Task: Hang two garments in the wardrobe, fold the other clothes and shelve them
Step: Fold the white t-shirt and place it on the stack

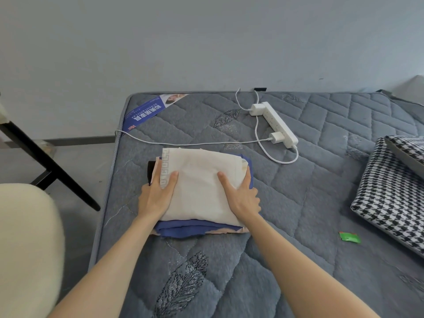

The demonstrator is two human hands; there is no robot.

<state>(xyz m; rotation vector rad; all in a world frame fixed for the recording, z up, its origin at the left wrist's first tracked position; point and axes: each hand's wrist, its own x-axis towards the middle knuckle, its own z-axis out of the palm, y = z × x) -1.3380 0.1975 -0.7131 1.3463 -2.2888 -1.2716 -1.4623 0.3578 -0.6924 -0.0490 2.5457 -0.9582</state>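
Grips the pile of folded clothes [202, 180] on the bed [298, 203] with left hand [158, 193] and right hand [243, 198], thumbs on top, one at each side. Best to reach right under the bottom layers (blue, poking out in front), squeeze evenly, lift level for shelving.

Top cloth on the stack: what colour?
Cream cloth atop the stack, grey key-pattern border; head view.

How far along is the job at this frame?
Folding looks done: cream, blue, pink and black pieces sit in one stack of folded clothes on the mattress. In hand: left hand and right hand grip its sides. Left: shelving it. The wardrobe is out of view, so hanging cannot be judged.
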